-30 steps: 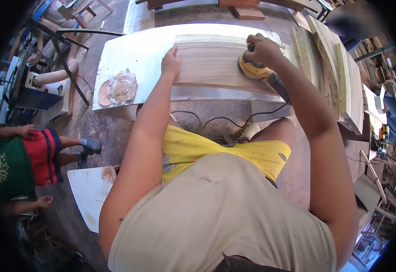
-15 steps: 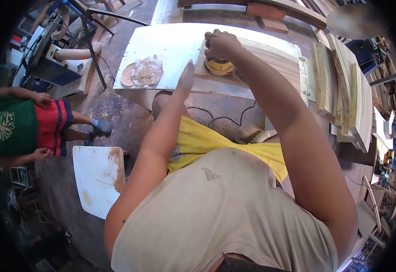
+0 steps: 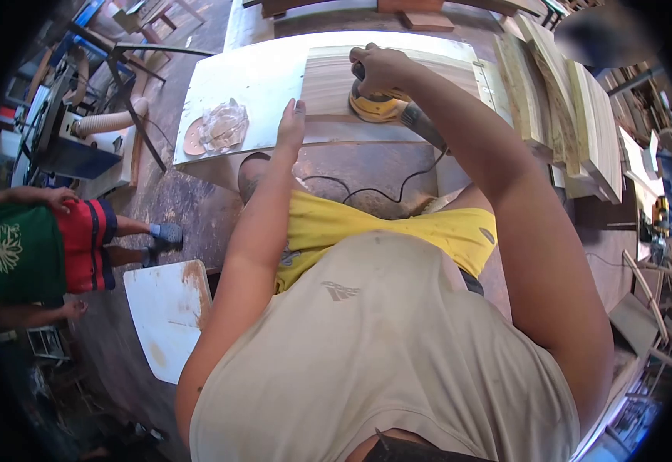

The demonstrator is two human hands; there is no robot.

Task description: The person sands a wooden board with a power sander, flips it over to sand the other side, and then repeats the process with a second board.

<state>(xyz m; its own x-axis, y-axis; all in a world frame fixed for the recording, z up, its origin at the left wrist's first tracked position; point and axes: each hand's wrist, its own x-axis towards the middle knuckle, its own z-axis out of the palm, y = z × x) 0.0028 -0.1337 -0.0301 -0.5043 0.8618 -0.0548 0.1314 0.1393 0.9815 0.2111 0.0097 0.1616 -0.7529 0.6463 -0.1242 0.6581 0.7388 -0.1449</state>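
Observation:
My right hand (image 3: 386, 69) is wrapped round the top of a yellow and black orbital sander (image 3: 378, 109), which sits on a light-brown striped wooden board (image 3: 328, 81). The board lies on a white-topped table (image 3: 270, 69). Beside the board's near left corner, my left hand (image 3: 292, 125) has its fingers stretched out together, holding nothing. A grey dust bag or hose end (image 3: 422, 123) juts from the sander toward me, and a black cord (image 3: 401, 192) hangs below the table edge.
On the table's left lie a crumpled clear plastic bag (image 3: 226, 125) and a pinkish sanding disc (image 3: 192, 138). Thick planks (image 3: 524, 92) stand at the right. A person in a green shirt (image 3: 24, 250) stands at left, near a white panel (image 3: 165, 316) low down.
The sander in my right hand has moved right along the board, away from its left end. My left hand stays by that end. The whole view has shifted somewhat.

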